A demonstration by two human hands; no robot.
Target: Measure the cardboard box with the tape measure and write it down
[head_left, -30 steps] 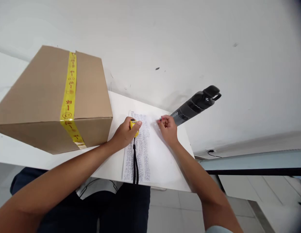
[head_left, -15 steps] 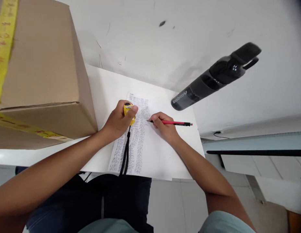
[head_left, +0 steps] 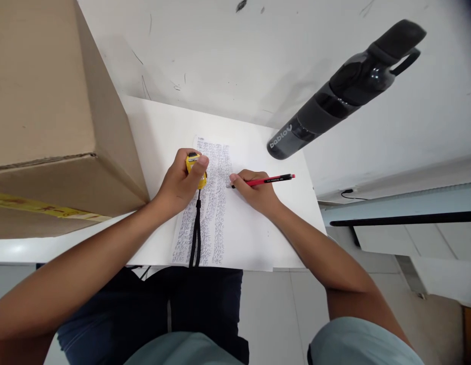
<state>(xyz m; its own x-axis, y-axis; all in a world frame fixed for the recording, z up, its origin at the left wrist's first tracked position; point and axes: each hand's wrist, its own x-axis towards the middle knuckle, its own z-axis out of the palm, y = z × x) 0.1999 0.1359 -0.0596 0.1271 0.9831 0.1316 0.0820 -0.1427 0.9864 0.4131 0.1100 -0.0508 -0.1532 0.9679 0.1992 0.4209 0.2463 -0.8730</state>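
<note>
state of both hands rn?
Left hand: closed, holding a yellow tape measure.
Right hand: closed, holding a red-and-black pen.

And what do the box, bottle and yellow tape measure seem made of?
The box looks like matt brown cardboard, given its folded edge and worn corner. The bottle could be plastic or coated metal: glossy highlights near the top, a duller band lower down. The tape measure in the left hand seems hard plastic, its casing smooth; the black strap may be fabric.
</note>
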